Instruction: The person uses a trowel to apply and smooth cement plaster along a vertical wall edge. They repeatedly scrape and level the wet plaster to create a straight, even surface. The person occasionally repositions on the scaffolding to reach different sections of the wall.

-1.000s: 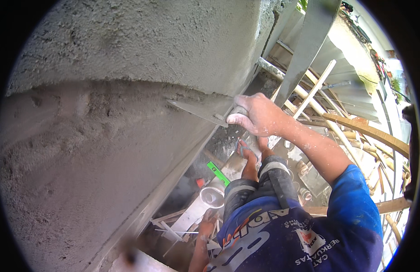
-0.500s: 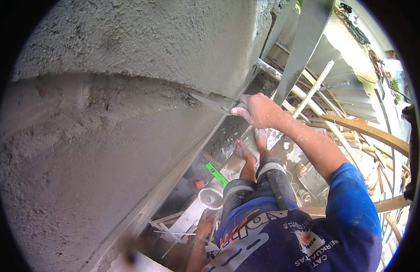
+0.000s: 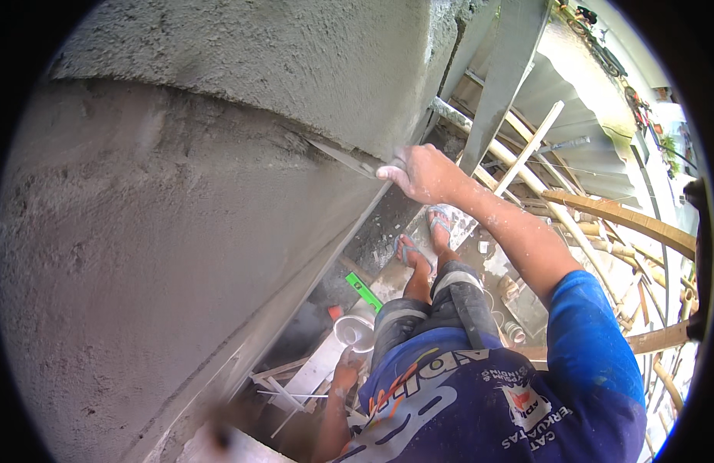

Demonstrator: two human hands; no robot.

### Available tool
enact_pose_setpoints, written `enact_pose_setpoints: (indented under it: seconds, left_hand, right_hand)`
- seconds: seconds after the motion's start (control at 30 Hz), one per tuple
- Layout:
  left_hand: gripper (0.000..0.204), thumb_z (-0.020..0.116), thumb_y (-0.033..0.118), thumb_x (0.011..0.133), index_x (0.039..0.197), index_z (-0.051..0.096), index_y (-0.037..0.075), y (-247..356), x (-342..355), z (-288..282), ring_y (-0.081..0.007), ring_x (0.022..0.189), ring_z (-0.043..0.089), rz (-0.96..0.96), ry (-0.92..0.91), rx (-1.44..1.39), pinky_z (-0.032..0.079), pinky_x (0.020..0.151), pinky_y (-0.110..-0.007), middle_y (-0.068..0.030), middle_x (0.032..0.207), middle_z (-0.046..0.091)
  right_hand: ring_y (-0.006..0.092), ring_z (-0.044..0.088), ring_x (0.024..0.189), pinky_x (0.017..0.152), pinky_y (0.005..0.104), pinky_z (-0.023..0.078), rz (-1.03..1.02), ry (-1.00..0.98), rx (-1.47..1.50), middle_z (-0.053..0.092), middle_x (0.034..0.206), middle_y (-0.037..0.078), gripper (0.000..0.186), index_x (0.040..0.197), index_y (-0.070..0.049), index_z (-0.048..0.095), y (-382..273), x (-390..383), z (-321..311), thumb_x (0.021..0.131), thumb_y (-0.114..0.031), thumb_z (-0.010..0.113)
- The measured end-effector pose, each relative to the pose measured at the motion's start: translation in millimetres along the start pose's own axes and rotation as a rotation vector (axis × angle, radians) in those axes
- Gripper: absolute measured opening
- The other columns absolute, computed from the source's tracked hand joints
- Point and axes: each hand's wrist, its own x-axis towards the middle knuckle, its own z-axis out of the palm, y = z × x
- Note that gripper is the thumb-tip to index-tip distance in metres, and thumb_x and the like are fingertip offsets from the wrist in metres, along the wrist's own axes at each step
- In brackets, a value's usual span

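Note:
My right hand is shut on the handle of a metal trowel. The thin blade lies flat against the grey wall, at the seam between the rough upper plaster and the smoother wet plaster below it. My left hand hangs low beside my leg, close to a white round container. Its fingers are too dark and small to read.
My sandalled feet stand far below on littered ground. A green level and wood scraps lie near the wall's foot. Bamboo poles, a grey plank and corrugated sheet crowd the right.
My right hand has slid the trowel up and to the right along the plaster seam, so less blade shows. The view has tilted, with the seam higher in the picture.

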Motion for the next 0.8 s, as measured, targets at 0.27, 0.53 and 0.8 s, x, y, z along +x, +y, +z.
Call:
enact_pose_setpoints:
  seconds: [0.27, 0.53, 0.8]
  left_hand:
    - [0.064, 0.063, 0.018, 0.099, 0.155, 0.035, 0.001, -18, 10, 3, -0.0298, 0.132, 0.055, 0.021, -0.008, -0.09, 0.045, 0.108, -0.035, -0.0244, 0.151, 0.048]
    - [0.065, 0.063, 0.018, 0.096, 0.153, 0.037, 0.0, -4, 3, 9, -0.0307, 0.13, 0.057, 0.105, 0.043, 0.002, 0.047, 0.103, -0.036, -0.0255, 0.15, 0.05]
    - [0.066, 0.064, 0.019, 0.094, 0.151, 0.041, -0.001, -4, 18, 3, -0.0303, 0.12, 0.065, 0.168, 0.109, 0.05, 0.05, 0.098, -0.035, -0.0237, 0.137, 0.061]
  right_hand:
    - [0.0499, 0.064, 0.081, 0.071, 0.0533, 0.052, -0.335, 0.176, 0.196, 0.064, 0.076, 0.029, 0.052, 0.086, 0.003, 0.062, -13, -3, 0, 0.098, -0.048, 0.06]
    - [0.0486, 0.066, 0.08, 0.072, 0.0528, 0.052, -0.265, 0.112, 0.147, 0.065, 0.077, 0.03, 0.052, 0.088, 0.005, 0.066, -28, -9, -17, 0.098, -0.046, 0.062]
    - [0.0516, 0.059, 0.073, 0.069, 0.0498, 0.049, -0.269, 0.176, 0.108, 0.058, 0.071, 0.03, 0.053, 0.084, 0.005, 0.059, -43, -15, -29, 0.099, -0.045, 0.063]
